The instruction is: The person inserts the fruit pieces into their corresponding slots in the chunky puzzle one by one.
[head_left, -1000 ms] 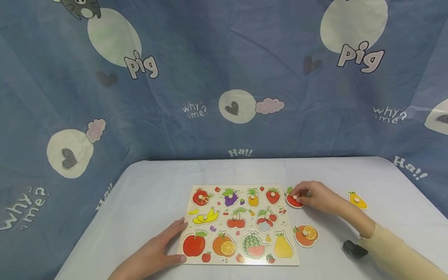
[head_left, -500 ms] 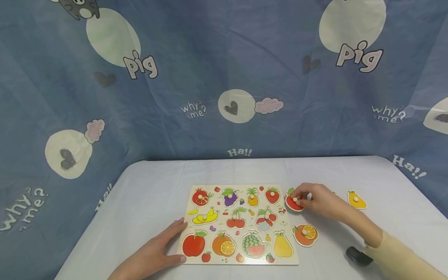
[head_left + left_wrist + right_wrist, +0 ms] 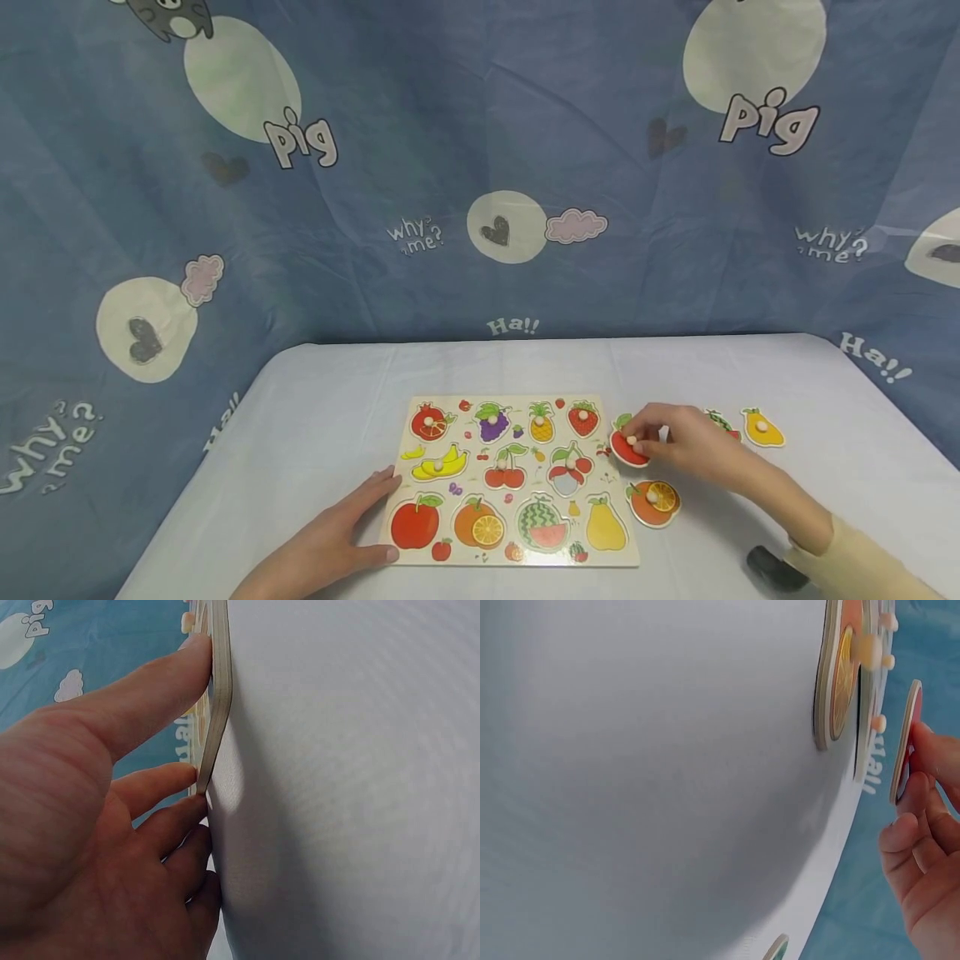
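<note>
My right hand [image 3: 690, 437] pinches the knob of a red apple puzzle piece [image 3: 624, 450] just right of the wooden fruit puzzle board [image 3: 517, 558]. In the right wrist view, the apple piece [image 3: 909, 735] stands apart from the tabletop, edge-on between thumb and fingers. My left hand [image 3: 330, 533] touches the board's left side with extended fingers, its thumb at the near left corner. The left wrist view has that thumb [image 3: 150, 694] against the board's edge [image 3: 220, 697]. Knobbed fruits sit in the two upper rows; apple, orange, watermelon and pear pictures without knobs fill the bottom row.
An orange piece [image 3: 651, 505] lies right of the board. Farther right are a pear piece [image 3: 764, 427] and a watermelon piece [image 3: 722, 422], partly hidden by my right hand. A dark object [image 3: 776, 569] is beside the right sleeve. A blue printed cloth [image 3: 420, 292] hangs behind the white table.
My right hand has come slightly nearer with the apple piece, uncovering part of the watermelon piece. My left hand and the board stay in place.
</note>
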`<state>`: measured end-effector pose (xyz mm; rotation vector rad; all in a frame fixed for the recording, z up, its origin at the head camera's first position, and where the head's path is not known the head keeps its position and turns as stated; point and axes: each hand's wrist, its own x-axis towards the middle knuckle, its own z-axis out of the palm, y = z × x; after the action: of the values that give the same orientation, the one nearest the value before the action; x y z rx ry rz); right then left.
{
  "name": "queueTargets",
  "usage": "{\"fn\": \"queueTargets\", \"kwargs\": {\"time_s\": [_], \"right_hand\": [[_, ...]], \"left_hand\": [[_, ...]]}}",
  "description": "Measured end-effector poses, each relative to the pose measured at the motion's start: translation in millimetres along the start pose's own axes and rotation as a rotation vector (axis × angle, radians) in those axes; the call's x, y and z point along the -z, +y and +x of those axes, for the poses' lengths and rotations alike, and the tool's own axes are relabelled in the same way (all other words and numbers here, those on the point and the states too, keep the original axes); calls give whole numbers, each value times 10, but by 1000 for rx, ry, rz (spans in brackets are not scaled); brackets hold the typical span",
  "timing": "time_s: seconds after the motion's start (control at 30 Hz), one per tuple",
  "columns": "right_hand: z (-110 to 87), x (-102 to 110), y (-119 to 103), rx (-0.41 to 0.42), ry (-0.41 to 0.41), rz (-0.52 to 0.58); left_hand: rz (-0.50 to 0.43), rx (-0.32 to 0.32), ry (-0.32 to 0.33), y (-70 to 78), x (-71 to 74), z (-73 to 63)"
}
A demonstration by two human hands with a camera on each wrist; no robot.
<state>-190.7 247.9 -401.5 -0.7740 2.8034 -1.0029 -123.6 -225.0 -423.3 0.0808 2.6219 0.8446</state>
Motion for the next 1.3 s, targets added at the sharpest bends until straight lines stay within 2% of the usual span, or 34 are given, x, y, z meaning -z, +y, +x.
{"fn": "queueTargets", "kwargs": {"time_s": [0.27,0.77,1.07,1.3], "right_hand": [[-83,-46,-39,35,-4,34],[-131,-149,-203,37,-13,75],[-125,-190,-324,34,-43,80],[-106,-259,-384,81,-54,82]], "left_hand": [[-14,22,4,14,2,-14],[0,-1,6,1,1,-18],[-12,22,0,6,0,-13],[-12,14,1,1,-2,-4]]}}
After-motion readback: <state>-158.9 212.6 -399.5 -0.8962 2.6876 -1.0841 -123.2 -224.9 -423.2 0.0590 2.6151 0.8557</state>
